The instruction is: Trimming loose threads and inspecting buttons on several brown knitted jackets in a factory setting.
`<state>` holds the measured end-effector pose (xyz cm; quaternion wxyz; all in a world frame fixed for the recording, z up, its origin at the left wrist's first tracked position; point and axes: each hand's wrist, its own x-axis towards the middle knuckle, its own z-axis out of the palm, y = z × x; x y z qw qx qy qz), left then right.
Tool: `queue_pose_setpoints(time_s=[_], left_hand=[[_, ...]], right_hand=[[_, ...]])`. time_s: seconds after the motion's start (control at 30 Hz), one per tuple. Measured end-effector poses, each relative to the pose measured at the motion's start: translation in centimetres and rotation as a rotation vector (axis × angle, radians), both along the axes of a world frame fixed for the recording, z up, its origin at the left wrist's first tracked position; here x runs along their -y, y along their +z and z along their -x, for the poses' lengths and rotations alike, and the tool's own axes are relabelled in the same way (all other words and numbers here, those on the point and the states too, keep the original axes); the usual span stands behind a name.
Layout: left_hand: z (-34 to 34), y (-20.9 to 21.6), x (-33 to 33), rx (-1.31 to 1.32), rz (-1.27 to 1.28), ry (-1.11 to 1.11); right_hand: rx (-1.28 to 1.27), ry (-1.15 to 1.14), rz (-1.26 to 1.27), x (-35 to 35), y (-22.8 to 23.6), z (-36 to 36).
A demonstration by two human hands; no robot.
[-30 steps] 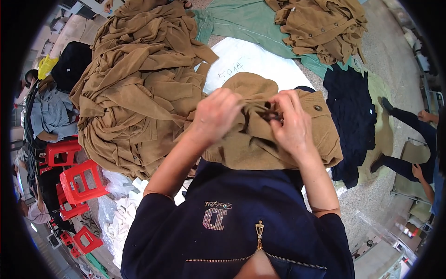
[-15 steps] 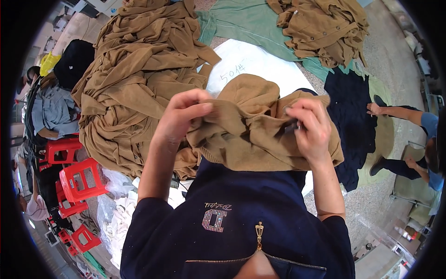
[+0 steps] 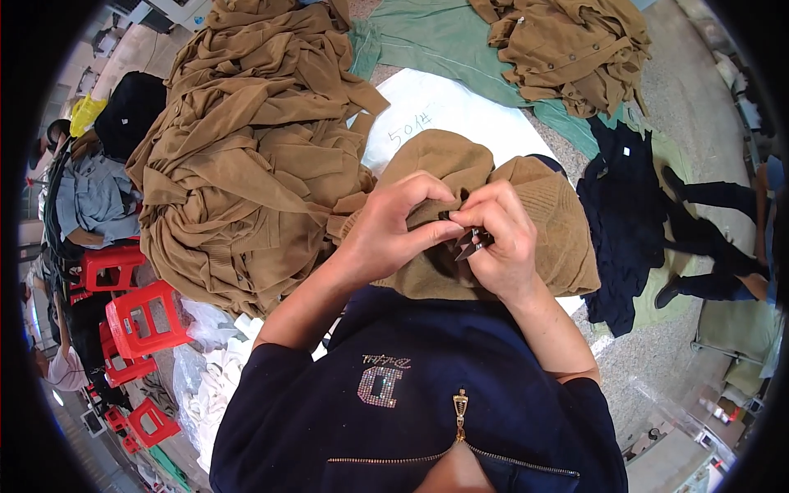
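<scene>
A brown knit garment [image 3: 559,238] with ribbed edges lies bunched over my lap. My left hand [image 3: 386,222] is closed on it, thumb and forefinger pinched at its middle. My right hand [image 3: 505,238] meets the left there, its thumb and forefinger also pinched together. Tucked in the right palm is a pair of small thread snips [image 3: 467,248], pointed metal blades showing below the fingers. Between the fingertips sits a small dark piece [image 3: 445,215], too small to name.
A tall heap of brown garments [image 3: 246,148] rises at the left, beside a white sheet [image 3: 444,103]. More brown garments [image 3: 575,49] lie far right on green cloth [image 3: 436,33]. Navy garments [image 3: 616,238] are spread at the right near a person's legs [image 3: 715,197]. Red stools [image 3: 148,316] stand left.
Both hands have come together from the garment's two sides to its middle, and the snips show more clearly. At the right, the other person's hand has left the navy garment, which has shifted.
</scene>
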<state>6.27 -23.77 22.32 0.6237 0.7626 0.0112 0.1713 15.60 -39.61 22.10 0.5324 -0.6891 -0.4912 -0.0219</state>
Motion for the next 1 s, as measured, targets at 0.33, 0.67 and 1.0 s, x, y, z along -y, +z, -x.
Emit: queue_pose_setpoints(time_s=[0.33,0.67,1.0], left_hand=[[0.2,1.0,-0.6,-0.09,-0.286,-0.036],[0.0,-0.6,-1.1,-0.071,-0.434,-0.084],[-0.3,-0.7,-0.5,-0.149,-0.377,-0.094]], right_hand=[[-0.189,0.102,0.154,-0.2,-0.8,-0.8],[-0.581,0.055,0.161,0.2,-1.5,-0.5],[-0.462,0.017,0.222,0.5,-1.3,-0.6]])
